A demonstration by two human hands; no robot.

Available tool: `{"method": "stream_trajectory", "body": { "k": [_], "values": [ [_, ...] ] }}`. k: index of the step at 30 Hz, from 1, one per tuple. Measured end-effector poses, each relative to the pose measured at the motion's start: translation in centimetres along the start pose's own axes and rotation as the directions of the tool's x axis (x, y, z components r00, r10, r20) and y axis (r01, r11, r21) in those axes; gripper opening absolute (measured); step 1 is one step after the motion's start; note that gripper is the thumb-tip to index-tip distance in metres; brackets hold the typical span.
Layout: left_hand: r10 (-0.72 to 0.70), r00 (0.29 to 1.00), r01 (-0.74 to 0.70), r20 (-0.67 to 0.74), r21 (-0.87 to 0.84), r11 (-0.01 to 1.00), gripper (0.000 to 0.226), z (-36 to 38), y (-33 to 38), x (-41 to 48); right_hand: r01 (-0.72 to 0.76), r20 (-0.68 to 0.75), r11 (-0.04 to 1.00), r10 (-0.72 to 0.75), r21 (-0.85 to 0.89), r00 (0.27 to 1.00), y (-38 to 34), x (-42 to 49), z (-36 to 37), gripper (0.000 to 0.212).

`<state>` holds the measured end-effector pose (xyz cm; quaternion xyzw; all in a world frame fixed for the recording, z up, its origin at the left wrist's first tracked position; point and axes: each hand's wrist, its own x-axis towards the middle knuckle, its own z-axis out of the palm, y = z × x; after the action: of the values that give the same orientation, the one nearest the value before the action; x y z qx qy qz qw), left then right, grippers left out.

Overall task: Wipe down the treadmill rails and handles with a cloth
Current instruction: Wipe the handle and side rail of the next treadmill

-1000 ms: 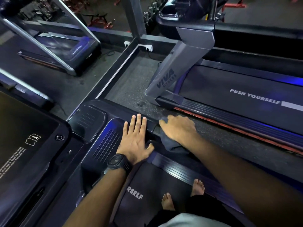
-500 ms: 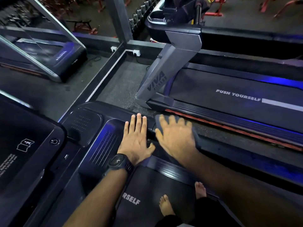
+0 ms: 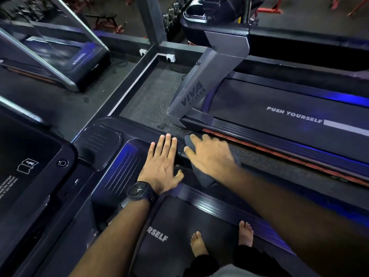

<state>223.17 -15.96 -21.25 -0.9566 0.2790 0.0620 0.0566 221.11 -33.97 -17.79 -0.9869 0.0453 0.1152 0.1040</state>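
I stand barefoot on a dark treadmill, looking down at its front end. My left hand (image 3: 162, 162), with a black watch on the wrist, lies flat with straight fingers on the motor cover (image 3: 119, 168). Beside it, my right hand (image 3: 209, 154) presses flat with spread fingers on a dark grey cloth (image 3: 201, 178) at the front end of the right side rail (image 3: 229, 208). The cloth shows past my fingertips and under my palm. The ribbed rail runs back to the right past my feet.
The treadmill's console (image 3: 30, 176) fills the lower left. A second treadmill (image 3: 289, 116) marked PUSH YOURSELF stands to the right, its grey upright (image 3: 209, 76) close ahead. A strip of speckled floor (image 3: 269, 162) separates the two. Another machine (image 3: 60, 56) sits at the far left.
My right hand went from curled over the bunched cloth to flat with spread fingers, the cloth pushed forward along the rail end. My left hand stayed in place.
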Motion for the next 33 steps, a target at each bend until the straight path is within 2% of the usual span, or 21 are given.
{"method": "stream_trajectory", "body": {
  "k": [3, 4, 6, 7, 9, 11, 13, 15, 17, 18, 20, 22, 23, 25, 26, 27, 29, 31, 33],
  "values": [
    [-0.013, 1.0, 0.013, -0.006, -0.004, 1.0, 0.104, 0.1, 0.1, -0.1, -0.136, 0.167, 0.968, 0.101, 0.212, 0.981, 1.2, 2.1, -1.1, 0.051],
    [-0.013, 1.0, 0.013, -0.008, -0.006, 1.0, 0.104, 0.0, 0.1, -0.1, -0.157, 0.145, 0.971, 0.132, 0.182, 0.981, 1.3, 1.6, -0.9, 0.05],
    [-0.01, 1.0, 0.01, -0.011, -0.008, 1.0, 0.104, 0.1, 0.1, -0.1, -0.095, -0.053, 0.994, 0.092, -0.047, 0.994, 0.5, -0.7, 0.5, 0.052],
    [-0.01, 1.0, 0.01, -0.016, -0.009, 1.0, 0.103, 0.1, 0.0, -0.1, -0.058, -0.078, 0.985, 0.046, -0.164, 0.996, 0.0, -2.0, 0.9, 0.055],
    [-0.014, 1.0, 0.014, -0.017, -0.012, 1.0, 0.103, 0.1, 0.0, 0.1, 0.011, -0.065, 0.977, -0.025, -0.212, 0.998, -0.4, -2.8, 0.9, 0.06],
    [-0.015, 1.0, 0.015, -0.016, -0.011, 1.0, 0.104, 0.1, 0.1, 0.2, 0.027, -0.006, 0.997, -0.027, -0.071, 1.0, 0.2, -0.7, 0.1, 0.058],
    [-0.019, 1.0, 0.019, -0.011, -0.006, 1.0, 0.104, 0.1, 0.2, 0.0, -0.075, 0.134, 0.99, 0.059, 0.116, 0.989, 1.2, 1.6, -0.8, 0.057],
    [-0.019, 1.0, 0.019, -0.009, -0.017, 1.0, 0.104, 0.1, 0.2, -0.1, -0.168, 0.194, 0.97, 0.133, 0.176, 0.972, 1.8, 1.8, -1.1, 0.058],
    [-0.019, 1.0, 0.019, -0.008, -0.022, 1.0, 0.103, 0.1, 0.2, -0.2, -0.133, 0.047, 0.99, 0.131, 0.044, 0.99, 1.4, -0.1, -0.2, 0.057],
    [-0.022, 1.0, 0.022, -0.012, -0.017, 1.0, 0.103, 0.1, 0.2, -0.2, -0.078, -0.039, 0.994, 0.076, -0.074, 0.996, 0.9, -1.3, 0.4, 0.057],
    [-0.023, 1.0, 0.022, -0.015, -0.015, 1.0, 0.103, 0.1, 0.2, -0.1, -0.011, -0.059, 0.979, -0.001, -0.205, 0.998, 0.3, -3.0, 0.6, 0.059],
    [-0.016, 1.0, 0.016, -0.009, -0.021, 1.0, 0.103, 0.1, 0.1, -0.2, 0.063, -0.044, 0.987, -0.07, -0.145, 0.997, 0.6, -1.7, 0.3, 0.058],
    [-0.013, 1.0, 0.012, -0.008, -0.027, 1.0, 0.103, 0.1, 0.1, -0.3, 0.049, 0.006, 0.998, -0.049, -0.044, 0.999, 1.0, -0.5, -0.1, 0.056],
    [-0.01, 1.0, 0.01, -0.009, -0.042, 0.999, 0.103, 0.0, 0.3, -0.5, -0.054, 0.152, 0.987, 0.031, 0.151, 0.988, 2.3, 1.5, -1.0, 0.055],
    [-0.008, 1.0, 0.007, -0.011, -0.045, 0.999, 0.103, 0.0, 0.3, -0.5, -0.107, 0.194, 0.976, 0.07, 0.188, 0.978, 2.7, 1.7, -1.3, 0.056],
    [-0.004, 1.0, 0.003, -0.011, -0.046, 0.999, 0.103, 0.0, 0.3, -0.6, -0.12, 0.179, 0.979, 0.091, 0.162, 0.98, 2.9, 1.2, -1.2, 0.056],
    [0.003, 1.0, -0.003, -0.007, -0.042, 0.999, 0.104, 0.1, 0.3, -0.7, -0.05, 0.0, 0.999, 0.05, -0.021, 0.999, 2.3, -1.2, -0.1, 0.056],
    [0.004, 1.0, -0.004, -0.012, -0.045, 0.999, 0.104, 0.0, 0.3, -0.7, 0.028, -0.026, 0.981, -0.034, -0.191, 0.999, 1.4, -3.6, 0.4, 0.059],
    [0.001, 1.0, -0.001, -0.001, -0.067, 0.998, 0.105, -0.1, 0.6, -0.6, 0.09, -0.018, 0.986, -0.094, -0.142, 0.995, 1.3, -2.8, 0.1, 0.06]
  ]
}}
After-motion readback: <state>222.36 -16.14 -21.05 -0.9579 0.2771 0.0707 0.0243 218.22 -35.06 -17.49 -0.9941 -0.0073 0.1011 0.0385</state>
